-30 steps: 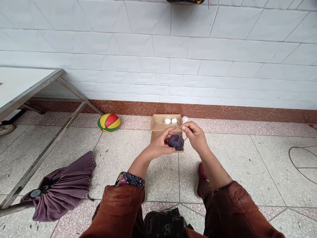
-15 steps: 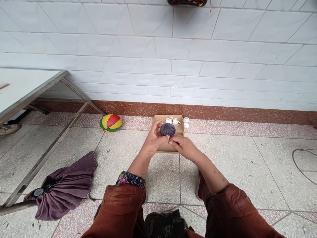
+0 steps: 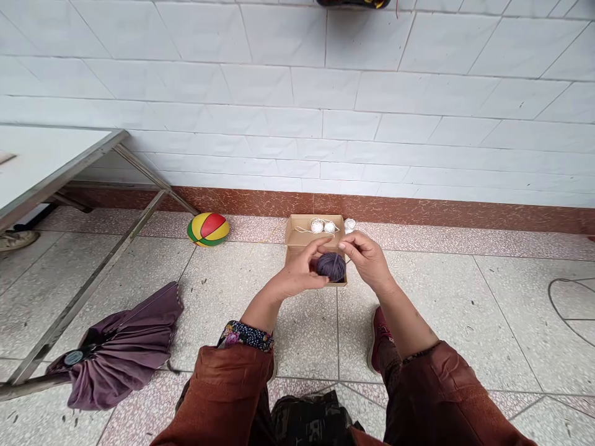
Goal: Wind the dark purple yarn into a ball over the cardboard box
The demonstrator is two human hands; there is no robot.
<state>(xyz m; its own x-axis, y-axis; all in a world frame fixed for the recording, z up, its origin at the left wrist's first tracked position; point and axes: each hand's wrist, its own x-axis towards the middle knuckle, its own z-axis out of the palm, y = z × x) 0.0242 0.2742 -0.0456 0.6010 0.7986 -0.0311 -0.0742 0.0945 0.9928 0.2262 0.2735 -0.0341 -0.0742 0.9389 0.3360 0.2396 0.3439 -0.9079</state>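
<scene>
A dark purple ball of yarn (image 3: 331,267) sits in the grasp of my left hand (image 3: 297,276), thumb below it and fingers curved over its far side. To the right, my right hand (image 3: 372,263) is raised a little above the ball, thumb and forefinger pinched on a strand of yarn coming up from it. Both hands are over an open cardboard box (image 3: 292,235), whose near part is mostly hidden by them. In the far part of the box lie two white balls of yarn (image 3: 317,227) with loose white strands.
More white yarn (image 3: 350,224) lies on the floor just right of the box. A striped ball (image 3: 209,229) rests near the wall. A folded purple umbrella (image 3: 127,350) lies by a metal-framed table (image 3: 83,161) at left. At far right is a wire frame (image 3: 564,316).
The purple yarn ball has moved right and nearer to me with my left hand. My right hand has moved up and right, away from the ball, drawing the strand out.
</scene>
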